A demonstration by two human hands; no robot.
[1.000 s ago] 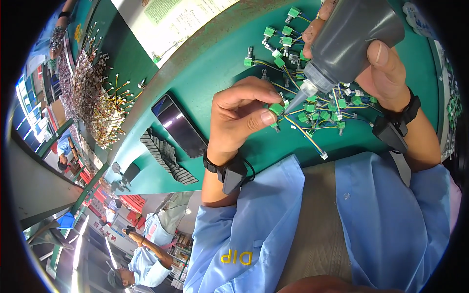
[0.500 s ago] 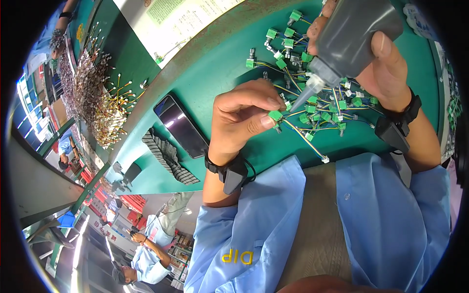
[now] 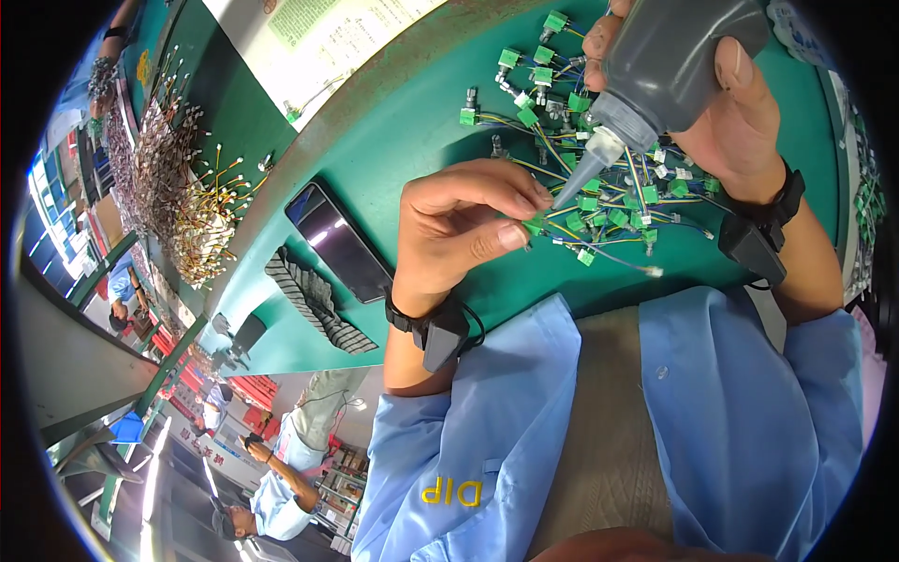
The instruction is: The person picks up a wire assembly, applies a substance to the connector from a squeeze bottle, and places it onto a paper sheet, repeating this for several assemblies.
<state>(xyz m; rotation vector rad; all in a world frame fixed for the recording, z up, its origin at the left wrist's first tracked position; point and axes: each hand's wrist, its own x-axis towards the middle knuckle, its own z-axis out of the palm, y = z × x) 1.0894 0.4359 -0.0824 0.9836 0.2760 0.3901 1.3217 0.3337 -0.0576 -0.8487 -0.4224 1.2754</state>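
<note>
My left hand [image 3: 454, 220] pinches a small green potentiometer [image 3: 535, 227] between thumb and fingertips. Thin wires run from it toward the right, ending in a small pale connector [image 3: 653, 272]. My right hand [image 3: 744, 126] is wrapped round a dark grey squeeze bottle [image 3: 684, 61], tilted nozzle down. Its tapered tip [image 3: 576, 178] comes close beside the left fingertips and the green part; whether it touches, I cannot tell. Behind and right of the held part lie several similar green potentiometers [image 3: 618, 218] with wires, in a loose pile on the green tabletop [image 3: 412, 140].
A black phone [image 3: 339, 242] and a striped grey cloth [image 3: 318, 304] lie left of my left forearm. Printed sheets [image 3: 323, 42] lie at the far edge. A large bundle of wired parts [image 3: 178, 178] sits further left. Other people work beyond, one person [image 3: 281, 496] at lower left.
The held potentiometer has turned in my left fingers, so its wires swing from lower right to more rightward. The bottle's nozzle stays close to it, now pointing more steeply down.
</note>
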